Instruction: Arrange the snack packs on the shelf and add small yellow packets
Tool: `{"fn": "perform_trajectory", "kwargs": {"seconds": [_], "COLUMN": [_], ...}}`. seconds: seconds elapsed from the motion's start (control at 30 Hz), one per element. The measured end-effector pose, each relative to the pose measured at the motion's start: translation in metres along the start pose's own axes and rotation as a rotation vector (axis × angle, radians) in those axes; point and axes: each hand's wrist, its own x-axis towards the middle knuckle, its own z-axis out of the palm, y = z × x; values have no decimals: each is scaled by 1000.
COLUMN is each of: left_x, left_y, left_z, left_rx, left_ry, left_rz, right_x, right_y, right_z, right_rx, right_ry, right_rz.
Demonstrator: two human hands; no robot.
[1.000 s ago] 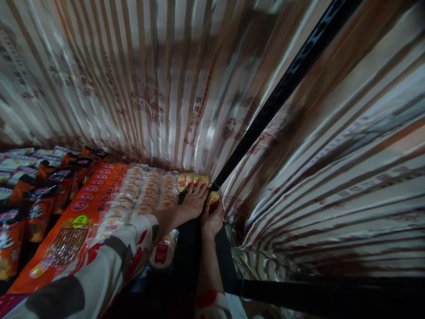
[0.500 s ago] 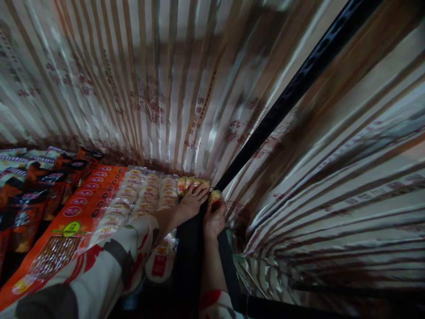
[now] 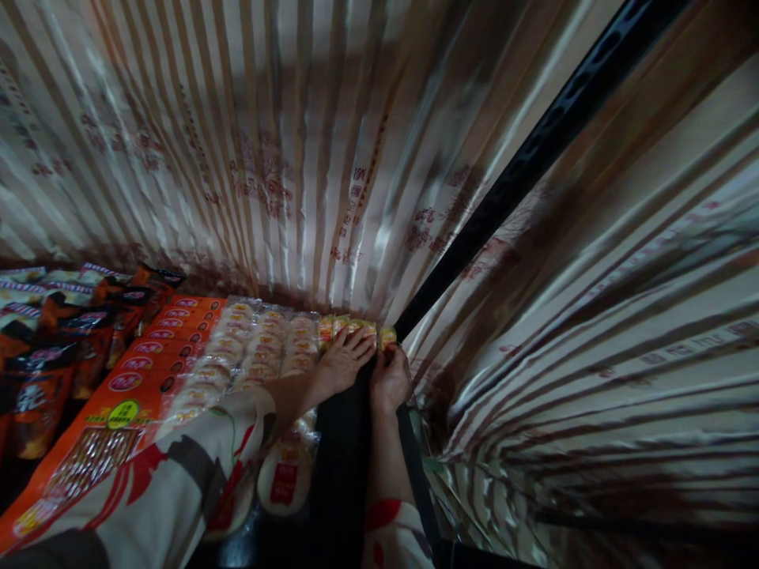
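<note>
Yellow pack [image 3: 387, 335], pinched by right hand [image 3: 390, 378], could snag on post [image 3: 508, 196] if tilted; left hand [image 3: 349, 361] spread over row [image 3: 326, 329].

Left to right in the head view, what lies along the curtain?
White bags, black-and-orange bags, orange packs, wrapped round snacks, yellow packets partly under the left hand, another yellow packet at the right hand.

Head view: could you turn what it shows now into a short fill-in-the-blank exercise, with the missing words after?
The left hand touches a row of small packets coloured ____.
The right hand holds one more such packet near the foot of a perforated post coloured ____.
The long packs showing stick-shaped snacks through a window are mainly ____.

Missing words: yellow; black; orange.
</note>
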Motion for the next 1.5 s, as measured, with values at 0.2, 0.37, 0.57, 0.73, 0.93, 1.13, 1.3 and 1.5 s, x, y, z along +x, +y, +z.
{"fn": "perform_trajectory", "kwargs": {"seconds": [0.2,0.37,0.57,0.73,0.93,1.13,1.3,1.5], "left_x": [0,1,0,2,2,1,2,1], "left_y": [-1,1,2,5,6,7,9,9], "left_z": [1,0,-1,-4,-10,-9,-13,-17], "left_rx": [25,13,-6,-40,-62,-69,-83,-99], "left_ry": [-12,-6,-10,-29,-9,-8,-12,-16], "left_rz": [4,5,-1,-28,-44,-56,-57,-49], "right_x": [4,2,0,0,2,5,6,3], "right_y": [9,15,16,18,20,27,31,22], "right_z": [11,18,23,25,23,26,31,26], "right_rx": [68,94,54,98,160,226,240,186], "right_ry": [54,75,88,92,62,30,22,40], "right_rz": [-132,-175,-167,-222,-242,-246,-210,-197]}}
